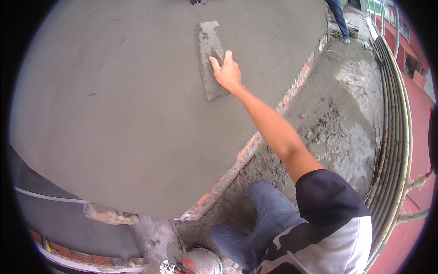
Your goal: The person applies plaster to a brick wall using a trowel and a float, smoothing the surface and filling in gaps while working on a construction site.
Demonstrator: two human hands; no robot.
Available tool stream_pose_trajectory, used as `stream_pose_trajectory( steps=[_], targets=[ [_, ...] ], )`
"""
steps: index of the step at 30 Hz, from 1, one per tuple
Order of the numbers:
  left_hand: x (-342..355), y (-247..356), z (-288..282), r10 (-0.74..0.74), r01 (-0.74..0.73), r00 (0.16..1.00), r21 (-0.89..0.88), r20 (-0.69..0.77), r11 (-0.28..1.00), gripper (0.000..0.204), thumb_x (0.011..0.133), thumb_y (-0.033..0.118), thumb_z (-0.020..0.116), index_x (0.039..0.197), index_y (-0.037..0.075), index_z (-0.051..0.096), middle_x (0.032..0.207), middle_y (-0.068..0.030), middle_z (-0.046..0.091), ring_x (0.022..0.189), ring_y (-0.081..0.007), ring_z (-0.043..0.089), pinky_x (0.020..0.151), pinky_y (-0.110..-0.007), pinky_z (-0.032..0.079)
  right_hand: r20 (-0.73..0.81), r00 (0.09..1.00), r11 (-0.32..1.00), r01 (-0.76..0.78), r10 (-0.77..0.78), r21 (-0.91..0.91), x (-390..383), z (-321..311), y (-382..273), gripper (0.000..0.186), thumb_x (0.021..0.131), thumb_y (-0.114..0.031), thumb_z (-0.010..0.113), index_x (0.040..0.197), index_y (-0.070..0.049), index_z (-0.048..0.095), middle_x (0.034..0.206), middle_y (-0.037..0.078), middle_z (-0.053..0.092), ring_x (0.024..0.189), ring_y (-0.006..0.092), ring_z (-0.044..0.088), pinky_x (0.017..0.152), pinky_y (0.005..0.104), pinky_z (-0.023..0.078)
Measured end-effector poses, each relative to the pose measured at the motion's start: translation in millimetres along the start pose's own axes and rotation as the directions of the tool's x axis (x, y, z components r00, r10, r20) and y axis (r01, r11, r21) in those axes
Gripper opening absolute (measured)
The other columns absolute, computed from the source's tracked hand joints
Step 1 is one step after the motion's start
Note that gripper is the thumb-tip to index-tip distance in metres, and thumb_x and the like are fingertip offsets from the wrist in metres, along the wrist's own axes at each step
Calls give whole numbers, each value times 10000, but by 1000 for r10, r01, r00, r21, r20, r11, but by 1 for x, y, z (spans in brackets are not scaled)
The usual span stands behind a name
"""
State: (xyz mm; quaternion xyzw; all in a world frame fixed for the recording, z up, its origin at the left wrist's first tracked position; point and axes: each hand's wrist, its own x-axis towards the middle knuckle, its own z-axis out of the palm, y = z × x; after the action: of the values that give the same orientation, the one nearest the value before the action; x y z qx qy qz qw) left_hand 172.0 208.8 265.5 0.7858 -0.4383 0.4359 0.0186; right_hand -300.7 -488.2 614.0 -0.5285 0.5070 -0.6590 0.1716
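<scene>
My right hand is closed around the handle of a long rectangular plastering trowel. The trowel's flat plate, smeared with grey mortar, lies against a broad wall face coated in smooth, wet-looking grey plaster. My right arm is stretched out from a dark short sleeve. At the lower edge, a skin-coloured patch that may be part of my left hand shows beside a small grey trowel-like blade. Its fingers are too cut off to make out. Next to it is a round container with orange smears.
Rough brick edging borders the plastered face. Lumpy mortar covers the ground beyond my knees. Long poles run along the right side. Another person's leg and a small bucket stand at the far right.
</scene>
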Motion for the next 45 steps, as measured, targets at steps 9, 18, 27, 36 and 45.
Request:
stream_pose_trajectory(
  steps=[9,18,27,36,45],
  targets=[
    [6,42,27,-346,370,887,-23,305,929,481,900,558,648,874,80,693,798,-107,670,592,-305,629,499,-423,498,285,728,527,-661,623,535,-147,41,123,490,978,-364,639,1166,21,401,822,94,558,555,199,594,529,363,546],
    [20,29,-19,-444,470,812,28,378,882,525,886,601,602,978,94,701,902,-146,688,764,-345,655,638,-476,518,127,929,934,330,-346,135,-23,-24,-73,626,919,-464,670,1250,52,545,1161,289,641,1076,426,643,900,470,514],
    [10,28,0,-489,540,812,-90,319,837,547,872,614,578,1020,103,705,962,-168,700,875,-366,674,727,-508,536,553,830,970,-191,76,153,175,-165,-126,345,995,-427,611,791,-149,600,612,-92,387,511,21,328,452,225,316],
    [-10,20,24,-288,289,957,-14,34,957,479,878,567,644,968,101,710,861,-116,691,682,-327,651,577,-464,521,590,805,664,-408,-62,626,137,-131,-103,268,1052,-242,454,1094,-48,633,906,53,684,709,147,661,627,308,593],
    [21,29,-23,-480,534,776,-19,409,845,433,949,447,575,1137,62,636,1079,-191,637,948,-414,634,775,-531,490,403,888,140,-438,222,888,-52,-103,-12,277,1046,-294,464,1068,-68,622,844,42,654,679,160,644,566,324,558]
  ],
)
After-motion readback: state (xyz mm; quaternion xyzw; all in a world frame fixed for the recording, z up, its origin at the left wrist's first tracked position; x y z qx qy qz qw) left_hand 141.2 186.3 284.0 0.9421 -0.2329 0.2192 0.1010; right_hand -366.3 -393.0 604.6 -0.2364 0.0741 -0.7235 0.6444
